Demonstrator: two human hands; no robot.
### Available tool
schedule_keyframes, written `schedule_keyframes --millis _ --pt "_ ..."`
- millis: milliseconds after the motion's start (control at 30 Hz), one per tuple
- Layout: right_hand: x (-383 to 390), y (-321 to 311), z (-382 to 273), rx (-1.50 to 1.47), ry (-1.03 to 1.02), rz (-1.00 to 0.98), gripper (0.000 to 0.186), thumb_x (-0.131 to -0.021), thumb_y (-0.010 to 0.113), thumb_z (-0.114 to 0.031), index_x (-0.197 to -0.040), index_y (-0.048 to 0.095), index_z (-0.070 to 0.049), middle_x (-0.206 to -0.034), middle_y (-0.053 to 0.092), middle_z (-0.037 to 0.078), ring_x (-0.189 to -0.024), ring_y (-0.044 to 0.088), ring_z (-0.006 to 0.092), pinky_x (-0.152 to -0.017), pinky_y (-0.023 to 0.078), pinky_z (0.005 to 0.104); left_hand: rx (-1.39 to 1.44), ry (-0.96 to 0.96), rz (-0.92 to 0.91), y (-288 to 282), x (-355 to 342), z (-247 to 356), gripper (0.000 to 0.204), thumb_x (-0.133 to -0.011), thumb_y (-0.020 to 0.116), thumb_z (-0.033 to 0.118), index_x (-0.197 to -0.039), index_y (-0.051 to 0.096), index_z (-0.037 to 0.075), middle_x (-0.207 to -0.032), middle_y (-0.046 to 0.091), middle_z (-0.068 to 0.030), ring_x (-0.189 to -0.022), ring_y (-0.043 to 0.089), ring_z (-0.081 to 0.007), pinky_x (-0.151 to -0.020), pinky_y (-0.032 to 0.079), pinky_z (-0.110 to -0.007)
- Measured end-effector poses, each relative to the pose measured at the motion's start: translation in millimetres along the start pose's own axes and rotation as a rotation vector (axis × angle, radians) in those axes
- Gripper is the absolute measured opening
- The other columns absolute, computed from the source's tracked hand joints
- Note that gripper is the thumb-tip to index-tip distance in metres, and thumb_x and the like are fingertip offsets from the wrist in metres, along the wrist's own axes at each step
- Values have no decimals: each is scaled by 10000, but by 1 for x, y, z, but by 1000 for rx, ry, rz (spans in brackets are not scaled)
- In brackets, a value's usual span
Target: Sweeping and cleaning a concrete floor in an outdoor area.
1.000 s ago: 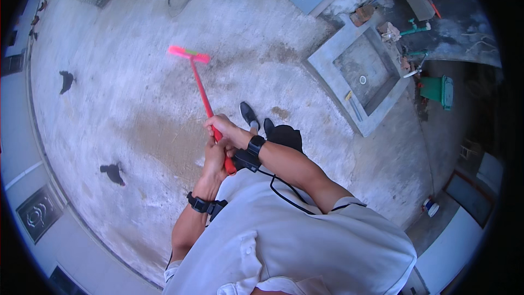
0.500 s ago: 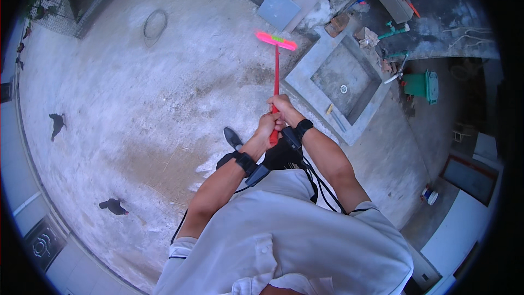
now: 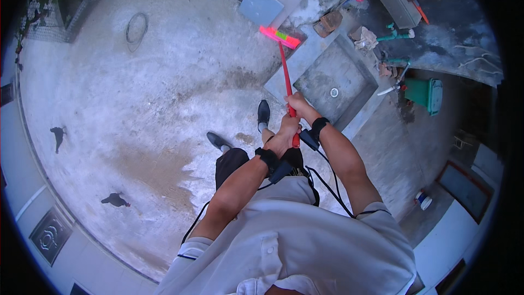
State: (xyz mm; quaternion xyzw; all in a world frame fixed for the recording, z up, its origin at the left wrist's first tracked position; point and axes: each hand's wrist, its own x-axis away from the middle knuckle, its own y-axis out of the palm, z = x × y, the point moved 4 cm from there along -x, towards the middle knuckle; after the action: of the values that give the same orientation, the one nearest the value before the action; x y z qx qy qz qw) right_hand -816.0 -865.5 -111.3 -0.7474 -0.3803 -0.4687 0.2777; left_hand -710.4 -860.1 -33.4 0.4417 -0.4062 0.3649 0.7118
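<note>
A broom with a long red handle (image 3: 286, 71) and a bright pink head (image 3: 280, 37) with a green patch stretches away in front of me. Gripping its near end is my left hand (image 3: 285, 132). My right hand (image 3: 299, 106) is wrapped round the handle just farther up, close to the left one. The broom head is beside the far left corner of a low concrete basin (image 3: 278, 83); whether it touches the ground cannot be made out. Both wrists carry black straps with cables.
Grey boards (image 3: 261, 5) lean beyond the broom head. Bricks (image 3: 327, 24), green pipes (image 3: 396, 36) and a green bin (image 3: 424, 95) stand around the basin, which has a round drain (image 3: 334, 92). Two dark chickens (image 3: 114, 200) are at left, and a wire coil (image 3: 136, 30) lies farther off.
Both hands have shifted right and slightly nearer with the broom, and its handle now slants more. My right foot has come into view in front. The camera view has shifted a little.
</note>
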Motion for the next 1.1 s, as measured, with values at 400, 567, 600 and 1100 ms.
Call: schedule_keyframes --millis 400,567,600,1100 --pt "82 77 10 -50 -94 -4 175 -747 544 -113 -683 552 50 -562 563 130 -464 596 248 -387 461 383 161 -130 -43 -25 138 38 86 -912 492 121 -966 427 137 -596 393 29 -411 347 -64 -336 285 -204" --pt "-26 66 28 -100 -10 126 118 -786 478 -97 -734 519 0 -591 546 123 -450 559 252 -365 439 391 114 -126 -96 -27 68 50 80 -899 531 123 -924 458 103 -598 427 24 -416 372 -58 -334 310 -215" --pt "-36 77 41 -86 -25 78 116 -792 477 -101 -742 530 -10 -602 535 114 -439 529 239 -360 423 383 31 -98 -64 -34 68 51 79 -891 543 120 -908 469 96 -601 441 27 -420 387 -55 -331 319 -219" --pt "25 124 32 -211 -74 -3 180 -793 497 -129 -679 525 7 -563 543 104 -462 551 235 -412 442 373 -70 -99 -129 -94 96 57 143 -918 515 95 -1049 459 108 -621 413 34 -416 358 -47 -336 298 -188"
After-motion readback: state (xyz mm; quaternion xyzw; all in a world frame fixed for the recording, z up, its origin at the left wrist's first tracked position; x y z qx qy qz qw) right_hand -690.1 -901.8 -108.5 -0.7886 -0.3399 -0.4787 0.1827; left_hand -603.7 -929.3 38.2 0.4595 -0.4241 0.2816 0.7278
